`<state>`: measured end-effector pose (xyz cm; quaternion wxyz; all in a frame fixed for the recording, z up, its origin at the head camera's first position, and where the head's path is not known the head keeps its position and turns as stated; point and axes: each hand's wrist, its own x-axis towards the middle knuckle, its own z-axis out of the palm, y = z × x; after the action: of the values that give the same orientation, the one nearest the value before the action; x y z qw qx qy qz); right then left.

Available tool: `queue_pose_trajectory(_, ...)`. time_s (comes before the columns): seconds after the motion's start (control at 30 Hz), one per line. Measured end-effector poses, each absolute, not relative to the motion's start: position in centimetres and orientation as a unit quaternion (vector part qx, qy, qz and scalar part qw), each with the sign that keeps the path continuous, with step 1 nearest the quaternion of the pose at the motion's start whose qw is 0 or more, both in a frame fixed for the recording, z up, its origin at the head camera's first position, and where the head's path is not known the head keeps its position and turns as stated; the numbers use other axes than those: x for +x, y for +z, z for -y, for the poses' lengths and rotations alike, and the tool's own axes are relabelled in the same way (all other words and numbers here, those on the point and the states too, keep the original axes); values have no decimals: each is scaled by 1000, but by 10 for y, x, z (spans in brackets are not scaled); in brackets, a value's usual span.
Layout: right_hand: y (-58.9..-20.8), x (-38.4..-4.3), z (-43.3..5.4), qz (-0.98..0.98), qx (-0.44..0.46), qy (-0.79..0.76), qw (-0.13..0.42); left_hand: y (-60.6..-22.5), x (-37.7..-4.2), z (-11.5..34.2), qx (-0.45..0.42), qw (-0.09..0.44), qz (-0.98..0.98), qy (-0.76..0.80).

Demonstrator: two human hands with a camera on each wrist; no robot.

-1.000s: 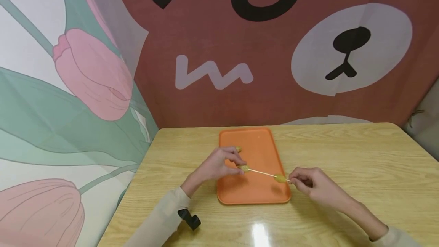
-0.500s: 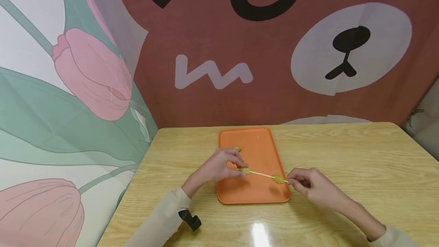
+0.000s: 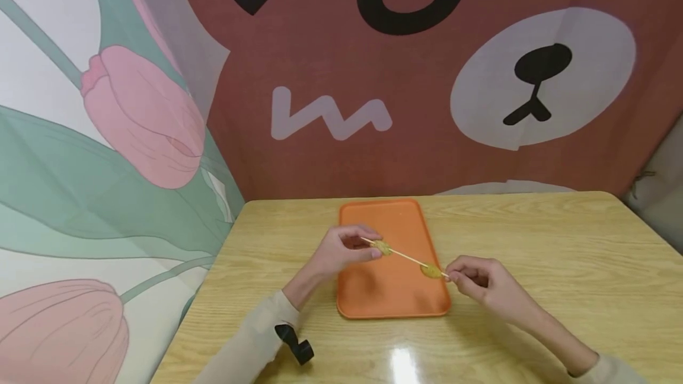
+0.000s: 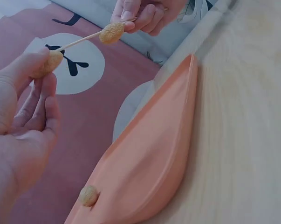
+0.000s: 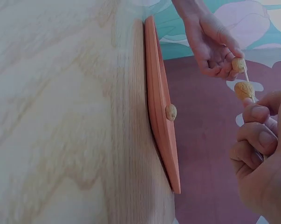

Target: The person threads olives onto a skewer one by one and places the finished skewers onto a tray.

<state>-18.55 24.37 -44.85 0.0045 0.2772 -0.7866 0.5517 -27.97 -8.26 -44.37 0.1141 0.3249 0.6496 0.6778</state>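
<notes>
A thin pale skewer (image 3: 408, 258) runs between the two hands, above the orange tray (image 3: 392, 301). My left hand (image 3: 338, 250) pinches one wrinkled golden ball (image 3: 382, 247) between thumb and fingers; the skewer passes through it, its tip showing beyond. Closer to my right hand (image 3: 485, 280), a second golden ball (image 3: 431, 271) is threaded on the same skewer. That hand grips the skewer's other end just past this ball, fingers curled, as the right wrist view also shows. A third golden ball (image 4: 88, 196) lies on the tray; in the head view it is hidden behind my left hand.
The tray sits on a wood-grain table (image 3: 560, 242). Behind the table hangs a cloth with a bear print (image 3: 320, 165), and a tulip-print cloth (image 3: 144, 117) is at the left. A black wrist strap (image 3: 293, 344) is on the left sleeve.
My left hand has risen slightly with its ball, so the skewer slopes more steeply. The skewer's tip is now clearly visible past that ball. The ball on the tray has become hidden in the head view.
</notes>
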Motion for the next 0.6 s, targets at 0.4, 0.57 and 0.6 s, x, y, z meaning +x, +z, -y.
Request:
queue_pose_trajectory(0.4,-446,-181,-236,772,282,569,10,-445,-270,74,302,149,-625,704)
queue_pose_trajectory(0.57,-448,-180,-232,765,293,573,12,-448,-266,70,299,161,-622,706)
queue_pose_trajectory(0.6,-447,-180,-232,764,294,575,11,-449,-265,69,296,162,-623,706)
